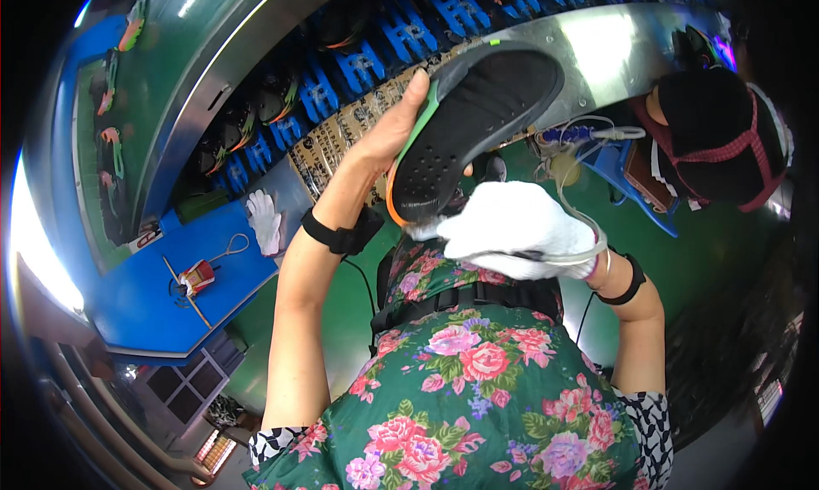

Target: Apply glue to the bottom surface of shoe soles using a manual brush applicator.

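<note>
My bare left hand [391, 136] grips a shoe sole [490, 98] along its left edge, with the thumb up along the rim. The sole is tilted, its dark inner face turned toward me. Its rim runs from green to orange near the heel, and small holes dot the black surface. My right hand [518, 232], in a white glove, is closed around a small brush [426, 228], mostly hidden by the fingers. The brush's tip is close to the orange heel edge; whether it touches I cannot tell. A clear tube [590, 249] loops over the gloved wrist.
Beyond the sole, a line of blue racks [363, 70] carries dark shoe parts beside a curved metal edge [196, 89]. On the left, a blue table [141, 294] bears a red cup [198, 277], a stick and a white glove [264, 221]. Another person [712, 136] is at the right.
</note>
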Tool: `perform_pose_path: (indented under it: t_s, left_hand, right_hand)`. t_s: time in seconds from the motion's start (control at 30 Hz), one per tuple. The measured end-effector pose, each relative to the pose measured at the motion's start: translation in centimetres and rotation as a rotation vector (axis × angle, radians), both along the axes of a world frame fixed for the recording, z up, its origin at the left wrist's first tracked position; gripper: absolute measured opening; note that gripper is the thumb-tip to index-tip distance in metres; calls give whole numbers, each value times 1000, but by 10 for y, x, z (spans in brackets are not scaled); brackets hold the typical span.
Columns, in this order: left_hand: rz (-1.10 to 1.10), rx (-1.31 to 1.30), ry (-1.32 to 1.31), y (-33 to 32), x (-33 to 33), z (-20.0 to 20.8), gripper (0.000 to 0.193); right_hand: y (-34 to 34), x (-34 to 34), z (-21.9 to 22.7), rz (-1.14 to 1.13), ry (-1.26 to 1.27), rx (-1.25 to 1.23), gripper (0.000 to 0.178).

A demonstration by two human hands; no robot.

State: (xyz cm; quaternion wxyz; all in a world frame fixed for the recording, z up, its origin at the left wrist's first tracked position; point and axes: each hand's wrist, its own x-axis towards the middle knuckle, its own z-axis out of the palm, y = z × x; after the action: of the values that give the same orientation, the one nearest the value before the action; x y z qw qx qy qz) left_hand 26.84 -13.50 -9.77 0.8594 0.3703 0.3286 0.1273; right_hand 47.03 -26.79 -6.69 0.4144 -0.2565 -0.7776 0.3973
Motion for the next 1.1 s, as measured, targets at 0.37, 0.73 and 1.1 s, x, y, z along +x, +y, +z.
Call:
perform_pose_path:
  t_s: [0.37,0.73,1.1]
  left_hand:
    - [352,-178,-74,-10,-3,-6,91]
    - [324,-115,-73,-58,-23,-22,42]
    - [532,-691,-969,-72,-14,-26,70]
  right_hand:
    - [26,14,26,-516,260,-357,19]
    - [50,15,31,-455,-102,4,21]
    - [45,-8,50,-628,-23,54,24]
